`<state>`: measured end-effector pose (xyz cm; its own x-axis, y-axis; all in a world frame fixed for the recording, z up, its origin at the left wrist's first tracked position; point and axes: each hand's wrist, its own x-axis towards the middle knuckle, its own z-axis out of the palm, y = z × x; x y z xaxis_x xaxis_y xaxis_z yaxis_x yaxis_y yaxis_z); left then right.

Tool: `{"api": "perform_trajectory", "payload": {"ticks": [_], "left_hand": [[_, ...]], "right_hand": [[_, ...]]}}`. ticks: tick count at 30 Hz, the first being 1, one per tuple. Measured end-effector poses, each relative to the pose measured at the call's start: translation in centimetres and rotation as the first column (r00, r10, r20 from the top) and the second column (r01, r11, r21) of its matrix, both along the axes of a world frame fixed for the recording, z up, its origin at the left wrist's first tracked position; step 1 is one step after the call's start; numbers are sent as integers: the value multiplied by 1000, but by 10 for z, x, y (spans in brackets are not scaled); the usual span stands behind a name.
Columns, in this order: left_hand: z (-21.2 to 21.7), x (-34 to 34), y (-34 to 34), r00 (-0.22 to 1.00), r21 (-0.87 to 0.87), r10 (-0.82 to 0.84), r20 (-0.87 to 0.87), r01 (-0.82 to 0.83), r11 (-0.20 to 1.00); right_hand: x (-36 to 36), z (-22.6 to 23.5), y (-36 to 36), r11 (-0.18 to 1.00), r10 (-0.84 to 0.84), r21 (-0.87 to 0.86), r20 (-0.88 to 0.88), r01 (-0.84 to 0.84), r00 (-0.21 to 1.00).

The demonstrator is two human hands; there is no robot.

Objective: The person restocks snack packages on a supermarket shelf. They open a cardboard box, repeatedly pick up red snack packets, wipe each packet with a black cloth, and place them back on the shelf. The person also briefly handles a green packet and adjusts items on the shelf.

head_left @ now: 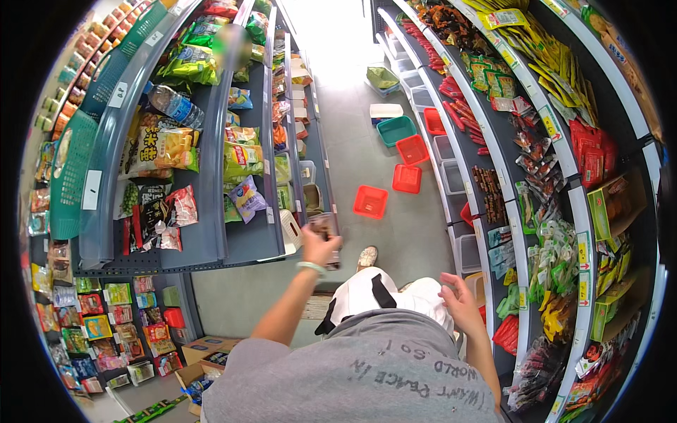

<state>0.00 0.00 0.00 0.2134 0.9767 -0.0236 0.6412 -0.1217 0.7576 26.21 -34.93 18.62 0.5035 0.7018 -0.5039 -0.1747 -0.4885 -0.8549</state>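
My left hand (321, 248) reaches out to the lower end of the left shelf unit. Its fingers are closed around a small dark brown packet (321, 225), partly hidden by the hand and blurred. A white container (290, 231) and an open-topped bin (313, 199) are beside it on the low shelf. My right hand (460, 302) hangs at my right side near the right shelves, fingers apart and holding nothing. On the left shelves above lie a purple snack bag (247, 199), a yellow snack bag (176, 146) and a water bottle (174, 106).
Red baskets (370, 202) and a green basket (396, 131) stand on the aisle floor (352, 243) ahead. Stocked shelves (522, 211) line the right side, with clear bins (468, 252) at their foot. Cardboard boxes (204, 349) sit behind me at the left.
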Motion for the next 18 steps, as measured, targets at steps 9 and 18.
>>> {"api": "perform_trajectory", "payload": {"ticks": [9, 18], "left_hand": [[67, -130, 92, 879, 143, 315, -359, -282, 949], [40, -172, 114, 823, 180, 239, -515, -169, 969]], "right_hand": [[16, -76, -33, 973, -135, -202, -93, 114, 986], [10, -174, -122, 839, -411, -406, -38, 361, 911]]}}
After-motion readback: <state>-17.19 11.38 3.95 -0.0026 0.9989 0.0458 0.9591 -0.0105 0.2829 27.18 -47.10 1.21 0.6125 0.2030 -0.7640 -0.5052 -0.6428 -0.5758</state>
